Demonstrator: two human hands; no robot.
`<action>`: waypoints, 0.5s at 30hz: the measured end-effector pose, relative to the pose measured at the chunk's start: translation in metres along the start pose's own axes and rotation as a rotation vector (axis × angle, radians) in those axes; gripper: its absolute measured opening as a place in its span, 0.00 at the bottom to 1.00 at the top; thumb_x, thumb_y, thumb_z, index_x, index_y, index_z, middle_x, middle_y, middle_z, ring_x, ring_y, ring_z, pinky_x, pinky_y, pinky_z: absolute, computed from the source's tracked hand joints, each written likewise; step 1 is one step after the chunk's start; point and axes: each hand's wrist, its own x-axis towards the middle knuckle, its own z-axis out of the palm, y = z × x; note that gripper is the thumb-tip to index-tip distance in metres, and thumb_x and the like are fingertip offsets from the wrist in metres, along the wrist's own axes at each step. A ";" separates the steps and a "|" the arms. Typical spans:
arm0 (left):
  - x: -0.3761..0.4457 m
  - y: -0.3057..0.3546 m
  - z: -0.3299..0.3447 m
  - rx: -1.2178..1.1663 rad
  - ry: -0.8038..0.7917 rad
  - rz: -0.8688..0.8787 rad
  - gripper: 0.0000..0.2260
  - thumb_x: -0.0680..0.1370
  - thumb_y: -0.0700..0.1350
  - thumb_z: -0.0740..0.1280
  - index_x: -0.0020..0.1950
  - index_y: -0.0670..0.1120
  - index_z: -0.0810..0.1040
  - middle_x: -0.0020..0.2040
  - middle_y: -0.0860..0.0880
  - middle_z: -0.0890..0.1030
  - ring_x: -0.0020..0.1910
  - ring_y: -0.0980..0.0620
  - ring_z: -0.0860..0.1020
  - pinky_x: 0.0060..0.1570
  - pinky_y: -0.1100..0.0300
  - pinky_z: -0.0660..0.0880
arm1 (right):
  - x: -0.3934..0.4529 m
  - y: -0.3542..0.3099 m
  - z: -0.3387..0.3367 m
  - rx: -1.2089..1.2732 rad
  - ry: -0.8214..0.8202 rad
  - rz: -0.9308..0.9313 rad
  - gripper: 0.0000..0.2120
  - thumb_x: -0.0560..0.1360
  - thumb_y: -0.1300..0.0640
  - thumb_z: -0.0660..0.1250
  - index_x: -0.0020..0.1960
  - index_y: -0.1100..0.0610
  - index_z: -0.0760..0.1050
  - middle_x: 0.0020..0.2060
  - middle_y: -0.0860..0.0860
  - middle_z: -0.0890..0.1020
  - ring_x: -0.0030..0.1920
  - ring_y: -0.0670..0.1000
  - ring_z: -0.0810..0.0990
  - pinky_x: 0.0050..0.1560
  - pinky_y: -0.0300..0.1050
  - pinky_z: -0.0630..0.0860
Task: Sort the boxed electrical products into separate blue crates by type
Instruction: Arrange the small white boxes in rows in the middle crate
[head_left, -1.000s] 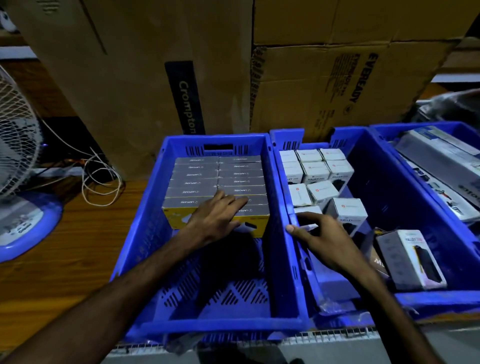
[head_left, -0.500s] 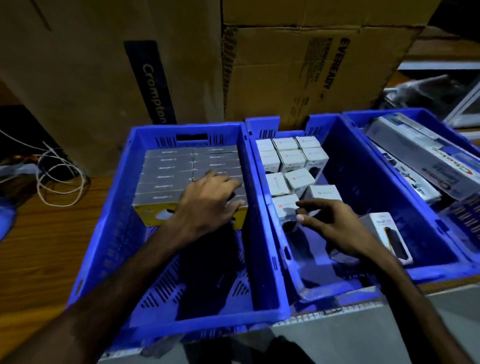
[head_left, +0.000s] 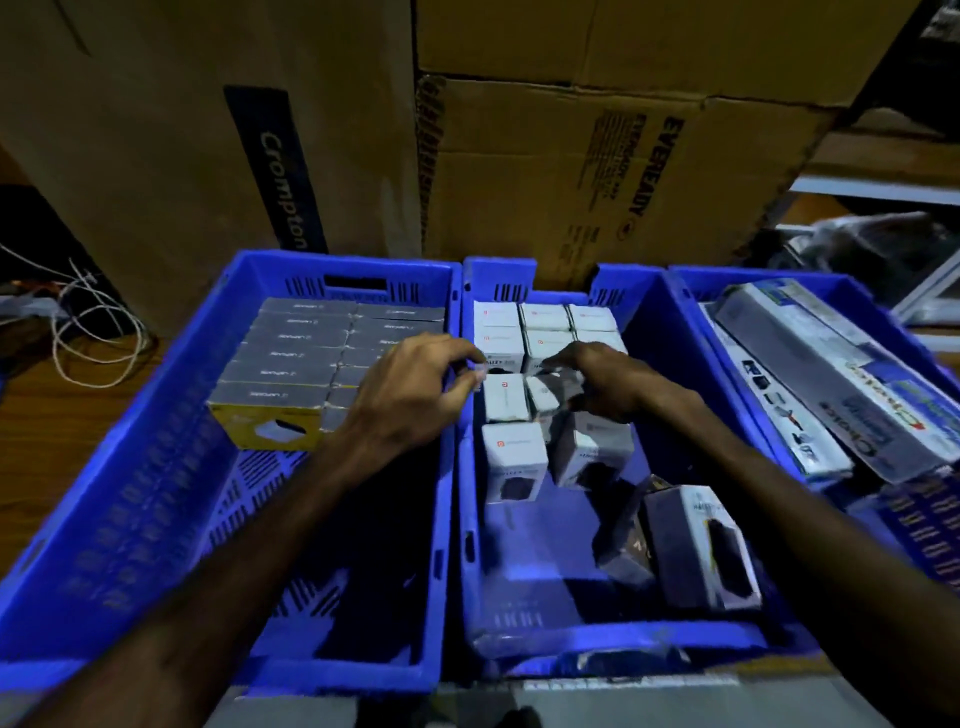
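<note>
Two large corrugated cartons (head_left: 597, 156), creased and printed with brand names, fill the top of the frame behind three blue plastic crates lined up on a wooden counter (head_left: 67, 457). We see the left crate (head_left: 130, 493), slotted along its floor and walls, packed at its far end with flat grey-topped boxes (head_left: 296, 358) in two tidy columns. The middle crate (head_left: 649, 639) holds small white cube boxes (head_left: 511, 457) in rows at centre frame, with a darker box (head_left: 696, 545) lying loose lower right. The right crate (head_left: 883, 296) carries long flat cartons (head_left: 831, 374) stacked at a tilt. Both hands meet over the white boxes. The left hand (head_left: 410, 395) reaches across the shared rim, thumb and fingertips pinching something small and pale that we cannot identify. The right hand (head_left: 608, 384) has its fingers curled down onto a white box in the third row, though motion blur keeps us from telling how firm the hold is. We judge these cubes light and stiff, smooth printed card with crisp edges, best taken by opposite side faces rather than by the top flap, and easily dented at the corners if squeezed.
</note>
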 end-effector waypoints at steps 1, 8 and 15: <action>0.001 0.001 0.003 -0.014 0.011 -0.015 0.11 0.76 0.53 0.67 0.52 0.50 0.85 0.46 0.52 0.86 0.45 0.48 0.82 0.47 0.50 0.79 | 0.004 0.001 0.000 -0.061 -0.052 -0.033 0.29 0.72 0.55 0.76 0.72 0.48 0.73 0.69 0.52 0.75 0.70 0.58 0.72 0.65 0.58 0.75; -0.001 -0.002 0.018 -0.050 0.029 -0.030 0.06 0.77 0.46 0.73 0.53 0.48 0.86 0.48 0.52 0.86 0.46 0.52 0.83 0.50 0.57 0.78 | 0.008 -0.003 -0.003 -0.167 -0.040 -0.116 0.21 0.79 0.48 0.67 0.71 0.49 0.73 0.64 0.54 0.76 0.65 0.62 0.74 0.60 0.61 0.75; -0.002 -0.006 0.023 -0.024 0.075 0.057 0.05 0.76 0.41 0.75 0.51 0.46 0.86 0.46 0.51 0.86 0.44 0.53 0.78 0.49 0.63 0.71 | 0.011 0.002 -0.005 -0.191 -0.160 -0.089 0.35 0.69 0.41 0.78 0.73 0.45 0.71 0.64 0.50 0.75 0.65 0.59 0.76 0.55 0.56 0.77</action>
